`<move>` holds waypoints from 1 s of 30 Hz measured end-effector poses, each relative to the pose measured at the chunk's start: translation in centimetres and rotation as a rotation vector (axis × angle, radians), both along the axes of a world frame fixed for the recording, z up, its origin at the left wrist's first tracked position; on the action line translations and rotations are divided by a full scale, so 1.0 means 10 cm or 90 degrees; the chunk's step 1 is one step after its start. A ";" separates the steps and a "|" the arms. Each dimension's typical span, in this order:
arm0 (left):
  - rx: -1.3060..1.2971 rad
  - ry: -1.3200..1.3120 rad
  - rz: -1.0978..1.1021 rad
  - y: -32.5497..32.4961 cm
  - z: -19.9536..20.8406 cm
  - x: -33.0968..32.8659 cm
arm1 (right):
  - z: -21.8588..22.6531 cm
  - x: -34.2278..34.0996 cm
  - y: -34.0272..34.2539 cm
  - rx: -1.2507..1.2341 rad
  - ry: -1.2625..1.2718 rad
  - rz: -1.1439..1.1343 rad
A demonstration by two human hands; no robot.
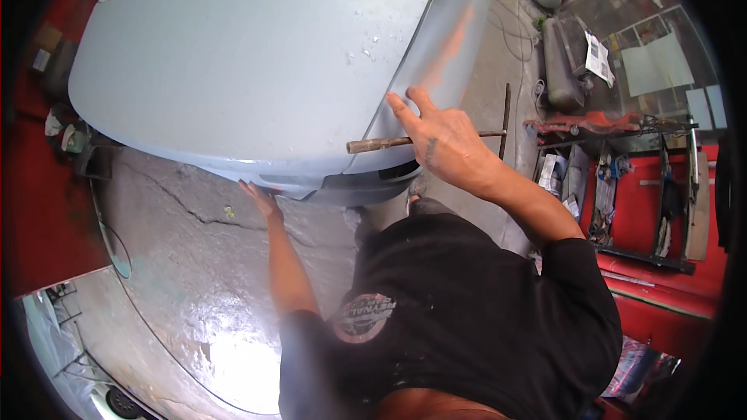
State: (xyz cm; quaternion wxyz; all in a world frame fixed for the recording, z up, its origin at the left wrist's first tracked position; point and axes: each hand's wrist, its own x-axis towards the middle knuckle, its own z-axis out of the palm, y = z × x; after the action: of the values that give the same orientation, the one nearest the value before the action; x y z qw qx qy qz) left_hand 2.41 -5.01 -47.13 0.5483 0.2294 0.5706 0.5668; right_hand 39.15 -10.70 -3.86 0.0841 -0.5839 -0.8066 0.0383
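Grey primed car panel (249,70) (smooth, matte): both hands flat on it, left hand (261,198) low, right hand (436,136) open-fingered.

Bare concrete floor (194,264) left; rusty rod (389,142) (crossing fender) blocks right.

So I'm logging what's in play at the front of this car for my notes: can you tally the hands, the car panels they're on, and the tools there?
Bare hands: 2, the left hand under the bumper edge, the right hand on the fender
Grey primed car hood and bumper: 1
Rusty metal rod with a handle: 1, lying by the right hand
Total: 4
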 end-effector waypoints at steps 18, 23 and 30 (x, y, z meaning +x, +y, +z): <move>-0.102 0.034 0.011 0.02 0.29 0.05 | -0.29 -0.54 -0.01 -0.031 -0.082 0.168; -0.237 0.036 -0.002 0.11 0.33 0.02 | -0.33 -0.55 -0.02 -0.013 -0.129 0.190; -0.205 -0.070 -0.048 0.08 0.26 -0.18 | -0.36 -0.45 -0.04 -0.026 -0.018 0.198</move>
State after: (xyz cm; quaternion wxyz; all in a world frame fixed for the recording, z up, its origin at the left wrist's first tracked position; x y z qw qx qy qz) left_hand 0.65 -4.16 -44.53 0.6292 0.1281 0.6141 0.4589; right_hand 34.62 -11.06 -7.46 0.0536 -0.4540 -0.8874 0.0592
